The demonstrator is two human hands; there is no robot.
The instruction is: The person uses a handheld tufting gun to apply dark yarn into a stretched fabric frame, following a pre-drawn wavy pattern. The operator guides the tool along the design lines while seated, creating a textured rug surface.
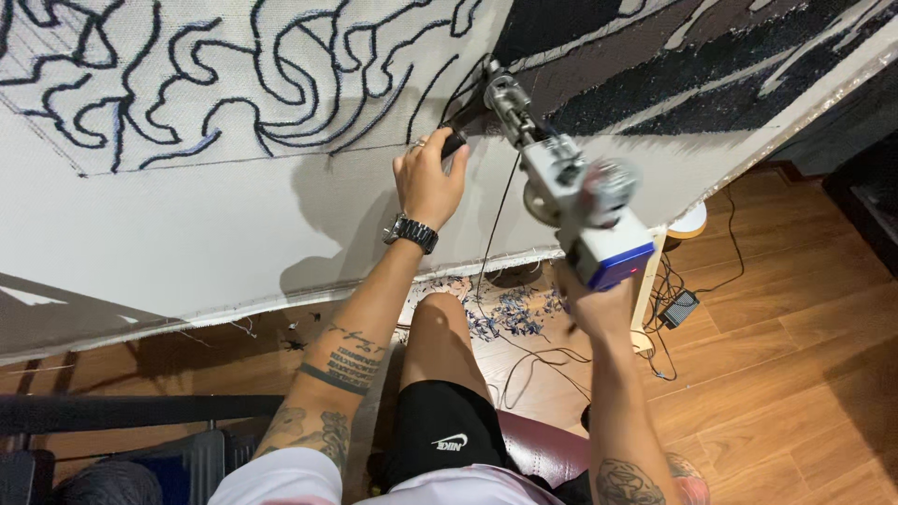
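A white backing cloth [187, 234] with dark wavy outlines hangs stretched in front of me, partly filled with black and grey pile at the upper right. A tufting gun [561, 178], grey with a blue base, presses its tip against the cloth. My left hand [428, 178], with a wristwatch, grips the gun's black front handle near the tip. My right hand [589, 299] holds the rear grip from below, mostly hidden by the gun body.
Blue and white yarn scraps [505, 313] litter the wooden floor [795, 374] under the cloth's lower edge. A black cable and power adapter [678, 307] lie at the right. My knee in black shorts [440, 411] rises between my arms above a dark red seat [538, 444].
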